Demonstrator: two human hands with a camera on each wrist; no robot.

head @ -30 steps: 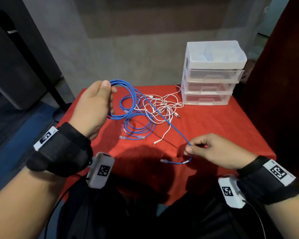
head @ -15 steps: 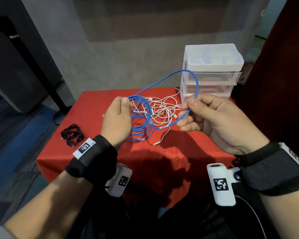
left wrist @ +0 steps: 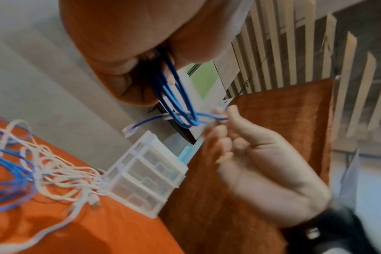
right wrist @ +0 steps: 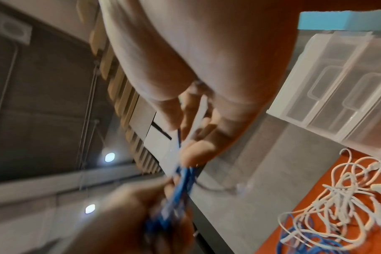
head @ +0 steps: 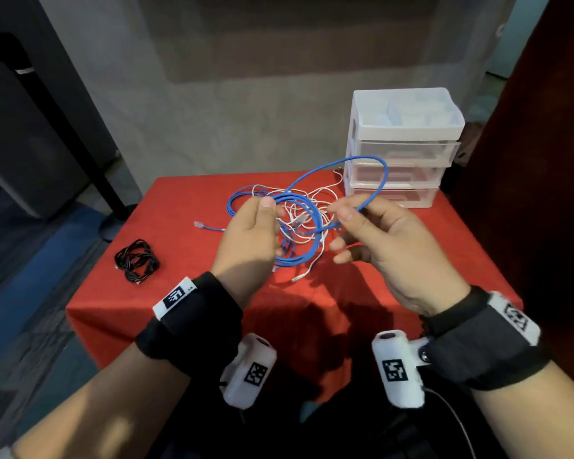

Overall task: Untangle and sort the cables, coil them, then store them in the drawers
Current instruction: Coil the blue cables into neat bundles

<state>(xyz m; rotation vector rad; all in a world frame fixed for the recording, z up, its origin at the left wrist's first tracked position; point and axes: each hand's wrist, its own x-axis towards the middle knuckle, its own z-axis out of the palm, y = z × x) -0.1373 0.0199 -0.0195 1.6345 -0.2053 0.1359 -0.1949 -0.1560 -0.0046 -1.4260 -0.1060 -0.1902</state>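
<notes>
So both hands are up over the red cloth-covered table (head: pixel 186 293), mid-coil on the thin blue network cable (head: pixel 376 190). The left hand (head: pixel 252 240) has thumb and fingers curled round the bundled loops, which hang down from it. The right hand (head: pixel 381 246), just to the right, pinches the loose tail between thumb and forefinger. That tail arcs up and far-right, then runs crosswise through the bundle's lower end, so I'd guess the next wrap goes around the loops. The white cable tangle (head: pixel 315 213) and clear plastic three-drawer unit (head: pixel 401 150) sit farther back.
</notes>
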